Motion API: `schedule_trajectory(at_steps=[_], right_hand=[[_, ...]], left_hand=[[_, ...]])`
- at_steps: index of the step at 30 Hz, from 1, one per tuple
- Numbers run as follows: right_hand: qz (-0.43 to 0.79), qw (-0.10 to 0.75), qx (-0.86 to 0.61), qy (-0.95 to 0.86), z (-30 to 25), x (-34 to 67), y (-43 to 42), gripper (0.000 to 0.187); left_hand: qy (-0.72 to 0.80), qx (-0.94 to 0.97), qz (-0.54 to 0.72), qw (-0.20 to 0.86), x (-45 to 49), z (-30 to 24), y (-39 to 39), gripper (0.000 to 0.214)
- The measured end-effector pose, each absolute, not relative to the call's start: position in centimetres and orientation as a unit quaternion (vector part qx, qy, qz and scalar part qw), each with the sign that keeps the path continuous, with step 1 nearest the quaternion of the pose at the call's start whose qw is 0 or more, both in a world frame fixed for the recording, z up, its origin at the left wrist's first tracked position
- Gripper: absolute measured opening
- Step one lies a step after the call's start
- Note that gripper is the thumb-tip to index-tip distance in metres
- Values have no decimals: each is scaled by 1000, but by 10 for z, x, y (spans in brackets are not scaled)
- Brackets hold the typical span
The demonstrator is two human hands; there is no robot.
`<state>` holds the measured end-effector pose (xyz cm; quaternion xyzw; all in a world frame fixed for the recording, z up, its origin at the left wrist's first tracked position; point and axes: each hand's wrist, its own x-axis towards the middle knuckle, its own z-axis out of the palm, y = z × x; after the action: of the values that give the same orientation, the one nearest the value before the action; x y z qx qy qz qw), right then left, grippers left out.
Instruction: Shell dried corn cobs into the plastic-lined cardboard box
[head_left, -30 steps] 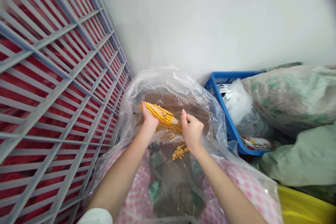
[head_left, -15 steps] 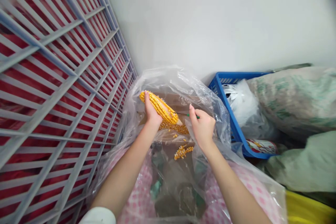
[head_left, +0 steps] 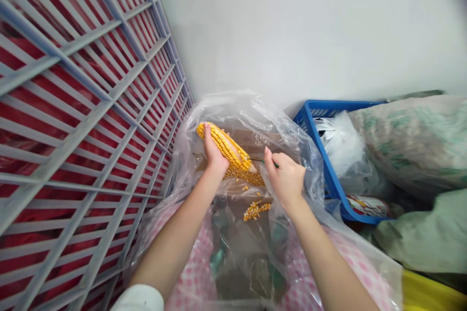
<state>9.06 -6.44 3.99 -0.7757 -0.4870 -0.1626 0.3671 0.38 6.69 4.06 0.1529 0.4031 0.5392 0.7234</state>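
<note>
My left hand (head_left: 215,150) is wrapped round a yellow corn cob (head_left: 233,148), which slants down to the right with its pale end lowest. A strip along its upper side has lost its kernels. In my closed right hand (head_left: 286,175) is a screwdriver (head_left: 257,160) or similar tool with a thin dark shaft and green handle, mostly hidden by the fingers. Its tip meets the cob near the lower end. Below, loose kernels (head_left: 251,179) lie in a clear plastic bag (head_left: 241,102), and a smaller heap of kernels (head_left: 256,210) lies closer to me.
A tall grey-blue slatted crate (head_left: 105,102) with red material behind it stands close on the left. To the right, a blue basket (head_left: 330,175) holds plastic bags and a can (head_left: 368,205). A stuffed sack (head_left: 419,141) rests beside it. A white wall (head_left: 292,24) rises behind.
The tool's tip has come up against the cob, and more of its dark shaft shows. Everything has shifted slightly right in view. Both hands keep their hold.
</note>
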Motion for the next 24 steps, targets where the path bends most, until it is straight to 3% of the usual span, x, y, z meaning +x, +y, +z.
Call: schedule_trajectory(at_steps=[12,24], right_hand=[[-180,412,-773,-448,40,88,-64,45],[-141,364,-775,-497,36,81,-58,45]], left_hand=[[414,130,537,724,0,43,67,44],[429,178,551,693,1,49,62,43]])
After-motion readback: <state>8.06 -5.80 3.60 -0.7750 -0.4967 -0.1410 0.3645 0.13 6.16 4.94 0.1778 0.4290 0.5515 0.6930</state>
